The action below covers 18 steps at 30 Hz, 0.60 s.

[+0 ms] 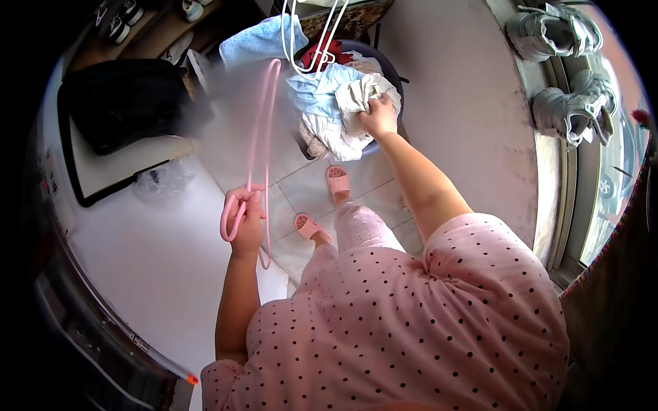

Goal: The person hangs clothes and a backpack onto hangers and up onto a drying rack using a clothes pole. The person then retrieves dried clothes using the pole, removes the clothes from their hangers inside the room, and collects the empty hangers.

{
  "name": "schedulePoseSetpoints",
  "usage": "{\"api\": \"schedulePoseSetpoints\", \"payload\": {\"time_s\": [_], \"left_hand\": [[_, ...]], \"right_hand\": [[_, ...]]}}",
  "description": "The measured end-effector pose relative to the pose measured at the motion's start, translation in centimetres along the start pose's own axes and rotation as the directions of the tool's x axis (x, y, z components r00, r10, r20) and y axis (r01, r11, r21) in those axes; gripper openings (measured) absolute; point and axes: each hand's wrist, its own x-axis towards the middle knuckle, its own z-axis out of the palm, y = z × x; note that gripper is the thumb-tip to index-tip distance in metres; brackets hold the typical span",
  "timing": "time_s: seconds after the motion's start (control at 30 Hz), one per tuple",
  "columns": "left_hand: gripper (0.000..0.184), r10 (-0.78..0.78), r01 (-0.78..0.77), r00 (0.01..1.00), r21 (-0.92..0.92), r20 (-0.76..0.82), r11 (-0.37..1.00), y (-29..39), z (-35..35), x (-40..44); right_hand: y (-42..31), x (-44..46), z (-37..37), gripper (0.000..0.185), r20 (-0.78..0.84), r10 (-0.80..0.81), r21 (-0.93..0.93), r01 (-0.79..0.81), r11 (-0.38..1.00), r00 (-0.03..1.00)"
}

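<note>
My left hand (247,218) is closed around a pink clothes hanger (269,151), held upright in front of me. My right hand (381,118) reaches into a dark laundry tub (396,81) and grips a cream-coloured garment (356,96) on top of the pile. Beside it lie a light blue garment (319,89), a white garment (337,140) and something red (317,56). The lower part of the pile is hidden. White hangers (288,38) hang over the tub's far side, close to a pale blue towel (257,42).
Grey-white sneakers (548,35) stand on the window ledge at right. A black bag (127,103) and a crumpled plastic bag (163,179) lie at left by a white surface (144,253). Shoes (120,27) fill a rack behind. A blurred patch covers the area left of the tub.
</note>
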Motion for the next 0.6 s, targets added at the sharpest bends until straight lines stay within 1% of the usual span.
{"api": "schedulePoseSetpoints", "payload": {"time_s": [0.03, 0.07, 0.1, 0.13, 0.17, 0.2, 0.27, 0.3, 0.33, 0.37, 0.43, 0.47, 0.5, 0.53, 0.6], "left_hand": [[0.01, -0.002, 0.002, 1.0, 0.008, 0.009, 1.0, 0.3, -0.2, -0.4], [0.012, 0.027, -0.027, 1.0, 0.027, 0.001, 0.999, 0.1, -0.6, -0.7], [0.014, 0.057, -0.056, 0.998, 0.044, -0.007, 0.997, -0.1, -1.0, -0.9], [0.016, 0.088, -0.087, 0.996, 0.059, -0.018, 0.995, -0.1, -1.3, -1.1], [0.018, 0.115, -0.114, 0.993, 0.08, -0.005, 0.99, 0.3, -1.5, -1.4], [0.02, 0.139, -0.14, 0.99, 0.101, 0.008, 0.985, 1.3, -1.6, -1.6], [0.021, 0.201, -0.202, 0.979, 0.14, 0.02, 0.969, 2.1, -1.8, -1.8], [0.022, 0.236, -0.236, 0.972, 0.157, 0.019, 0.959, 2.0, -2.0, -1.8], [0.023, 0.271, -0.27, 0.962, 0.177, 0.018, 0.947, 2.1, -2.2, -1.8], [0.023, 0.247, -0.247, 0.969, 0.168, 0.02, 0.954, 2.2, -2.4, -2.0], [0.025, 0.198, -0.2, 0.98, 0.148, 0.032, 0.969, 2.6, -2.7, -2.1], [0.024, 0.293, -0.294, 0.955, 0.196, 0.038, 0.935, 2.7, -2.7, -2.0], [0.025, 0.388, -0.387, 0.921, 0.24, 0.048, 0.89, 2.8, -2.6, -1.8], [0.025, 0.478, -0.474, 0.876, 0.281, 0.058, 0.835, 3.1, -2.5, -1.6], [0.026, 0.493, -0.516, 0.856, 0.211, 0.154, 0.83, 4.8, -2.4, -1.8]], "right_hand": [[0.6, -0.3, -0.3, 0.033, -0.009, -0.003, 0.056, 0.004, 0.998, 1.0], [1.5, -0.5, -0.1, 0.041, -0.164, -0.113, 0.053, 0.124, 0.991, 0.98], [0.3, -1.4, -2.5, 0.037, -0.018, 0.009, 0.119, -0.007, 0.993, 1.0], [1.7, -1.8, -2.4, 0.034, -0.01, 0.008, 0.342, -0.004, 0.94, 1.0], [2.9, -2.0, -2.1, 0.031, -0.001, 0.0, 0.546, 0.0, 0.838, 1.0], [1.9, -3.0, -3.6, 0.027, 0.065, -0.001, 0.728, -0.047, 0.683, 0.998], [2.0, -3.0, -4.0, 0.025, 0.09, 0.018, 0.876, -0.087, 0.475, 0.996], [1.3, -3.1, -4.4, 0.025, 0.106, 0.023, 0.928, -0.108, 0.357, 0.994], [0.6, -3.0, -4.9, 0.021, 0.112, 0.07, 0.94, -0.129, 0.316, 0.991], [0.0, -3.0, -5.6, 0.022, 0.141, 0.032, 0.97, -0.144, 0.196, 0.99], [-3.7, -4.4, -8.9, 0.025, 0.109, -0.005, 0.993, -0.109, -0.037, 0.994], [-4.7, -5.0, -10.1, 0.028, 0.041, -0.084, 0.994, -0.049, -0.095, 0.996], [-6.6, -6.6, -12.3, 0.031, 0.044, -0.074, 0.991, -0.053, -0.123, 0.996], [-7.9, -8.1, -14.5, 0.035, 0.046, -0.153, 0.983, -0.072, -0.17, 0.987], [-10.8, -11.6, -18.7, 0.043, 0.03, -0.301, 0.968, -0.103, -0.228, 0.953]]}}
